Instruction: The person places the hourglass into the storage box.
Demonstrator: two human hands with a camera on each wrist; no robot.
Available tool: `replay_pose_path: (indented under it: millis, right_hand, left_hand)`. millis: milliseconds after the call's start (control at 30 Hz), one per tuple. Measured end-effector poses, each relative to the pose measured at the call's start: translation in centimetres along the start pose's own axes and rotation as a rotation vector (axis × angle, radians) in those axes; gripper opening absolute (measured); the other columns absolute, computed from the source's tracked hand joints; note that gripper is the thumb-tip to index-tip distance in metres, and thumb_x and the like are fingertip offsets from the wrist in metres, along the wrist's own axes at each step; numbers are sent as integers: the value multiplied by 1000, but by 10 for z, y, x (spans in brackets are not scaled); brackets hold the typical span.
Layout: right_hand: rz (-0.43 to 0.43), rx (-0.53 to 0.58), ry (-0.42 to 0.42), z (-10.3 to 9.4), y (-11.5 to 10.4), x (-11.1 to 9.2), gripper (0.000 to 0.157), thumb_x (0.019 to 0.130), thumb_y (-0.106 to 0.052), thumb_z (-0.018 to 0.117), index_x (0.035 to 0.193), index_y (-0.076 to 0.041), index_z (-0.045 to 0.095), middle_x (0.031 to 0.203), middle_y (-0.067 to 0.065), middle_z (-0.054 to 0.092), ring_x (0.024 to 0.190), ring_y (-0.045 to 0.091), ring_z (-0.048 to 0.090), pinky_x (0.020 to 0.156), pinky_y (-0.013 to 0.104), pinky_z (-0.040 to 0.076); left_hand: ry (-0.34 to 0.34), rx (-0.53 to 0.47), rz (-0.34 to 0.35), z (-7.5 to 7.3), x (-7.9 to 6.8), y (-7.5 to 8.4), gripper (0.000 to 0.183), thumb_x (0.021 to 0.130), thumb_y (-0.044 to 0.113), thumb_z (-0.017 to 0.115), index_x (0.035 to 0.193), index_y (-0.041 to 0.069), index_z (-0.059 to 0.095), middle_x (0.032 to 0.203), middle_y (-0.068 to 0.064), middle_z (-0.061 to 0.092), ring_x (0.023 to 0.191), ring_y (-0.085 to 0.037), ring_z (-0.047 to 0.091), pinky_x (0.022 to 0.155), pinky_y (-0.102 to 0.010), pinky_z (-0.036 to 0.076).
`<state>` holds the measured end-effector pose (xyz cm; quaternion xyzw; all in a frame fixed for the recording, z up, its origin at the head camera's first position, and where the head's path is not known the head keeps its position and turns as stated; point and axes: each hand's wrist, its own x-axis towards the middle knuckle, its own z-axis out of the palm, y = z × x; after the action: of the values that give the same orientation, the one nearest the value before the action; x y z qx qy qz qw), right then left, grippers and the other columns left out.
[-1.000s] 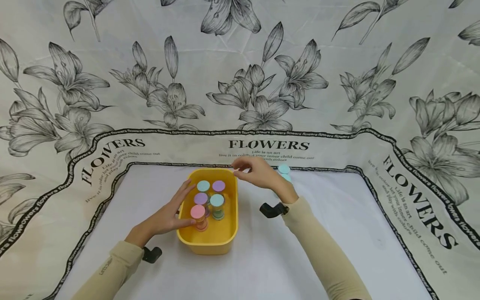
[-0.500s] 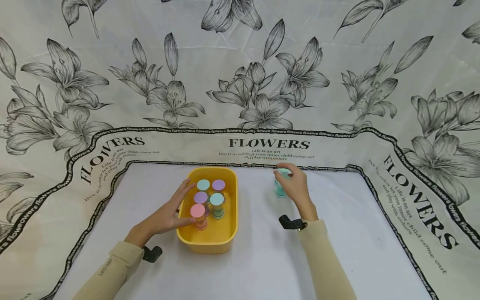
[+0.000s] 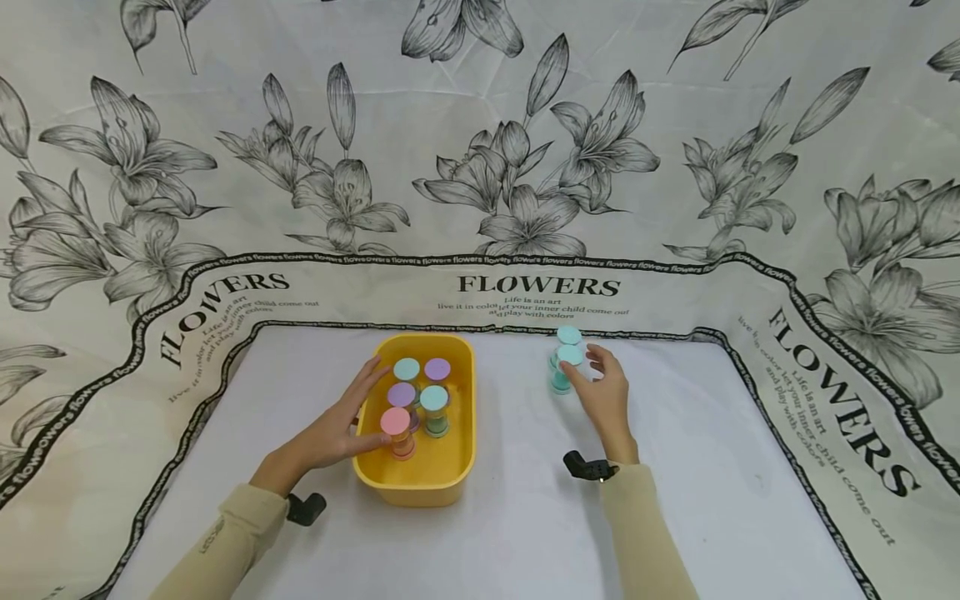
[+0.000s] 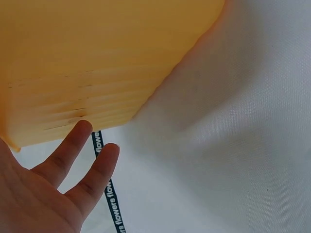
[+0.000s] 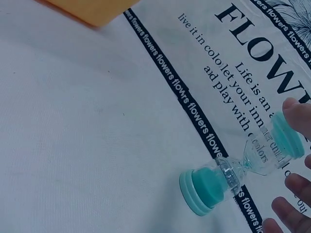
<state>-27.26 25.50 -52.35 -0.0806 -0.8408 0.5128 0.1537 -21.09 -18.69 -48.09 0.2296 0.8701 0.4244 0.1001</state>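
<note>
Nearest me, my left grip (image 3: 330, 433) is spread, straight fingers along the left rim of the yellow bin (image 3: 420, 496), thumb over the edge beside the pink hourglass (image 3: 395, 422); whether it touches, I can't tell. Behind that one stand four more hourglasses, two purple-capped and two pale blue-capped, all upright in the bin. The bin looks like thin, smooth plastic: light, stiff, easily steadied by its wall.

Farther right, my right grip (image 3: 607, 400) is apart: thumb at the cap of the front teal hourglass (image 3: 569, 355), other fingers clear of its far side. It stands on the table (image 3: 510, 517), just in front of a second teal hourglass (image 3: 569, 334). I judge it light and rigid, slick, with clear bulbs that may be fragile and a narrow waist. The broad cap is where I'd pinch, sparing the bulbs.

The table is white, with faint fabric texture. Beyond, a cloth backdrop (image 3: 645, 300) rises with "FLOWERS" lettering, black borders and drawn lilies.
</note>
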Motion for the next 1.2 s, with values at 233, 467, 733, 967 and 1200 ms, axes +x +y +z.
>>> replay_pose_path:
  millis: [233, 467, 733, 967, 1200]
  right_hand:
    - [47, -5, -16, 4, 5, 0, 69, 89, -40, 80, 145, -9, 54, 141, 18, 59, 130, 37, 54, 106, 52, 47]
    - [65, 19, -50, 6, 7, 1, 66, 90, -39, 80, 142, -8, 56, 140, 16, 60, 126, 36, 57, 105, 49, 49]
    - [60, 4, -79, 3, 5, 6, 60, 89, -38, 81, 137, -8, 59, 137, 13, 63, 121, 34, 61, 97, 45, 52]
    - [72, -77, -123, -1, 2, 12, 56, 91, -37, 79, 136, -8, 60, 128, 15, 65, 110, 30, 66, 82, 30, 52]
    - [41, -150, -202, -8, -5, 18, 58, 90, -35, 78, 135, -3, 58, 129, 20, 66, 110, 35, 69, 83, 34, 56]
  left_hand:
    - [0, -8, 7, 1, 0, -2, 99, 88, 38, 74, 166, 22, 15, 175, -3, -8, 153, -45, 27, 98, -52, 52]
    - [-2, -8, 8, 1, 0, 0, 99, 89, 40, 73, 167, 24, 14, 175, -2, -8, 153, -44, 27, 99, -53, 51]
    - [5, 3, 1, 0, 1, 0, 99, 88, 39, 74, 166, 23, 15, 175, -2, -7, 153, -44, 28, 98, -52, 52]
    - [3, -5, -7, 0, 2, -1, 100, 87, 42, 74, 166, 23, 15, 175, -3, -7, 153, -45, 27, 99, -57, 52]
    - [2, 5, -17, 0, 2, -3, 101, 87, 43, 74, 166, 24, 15, 175, -2, -6, 153, -44, 27, 99, -57, 53]
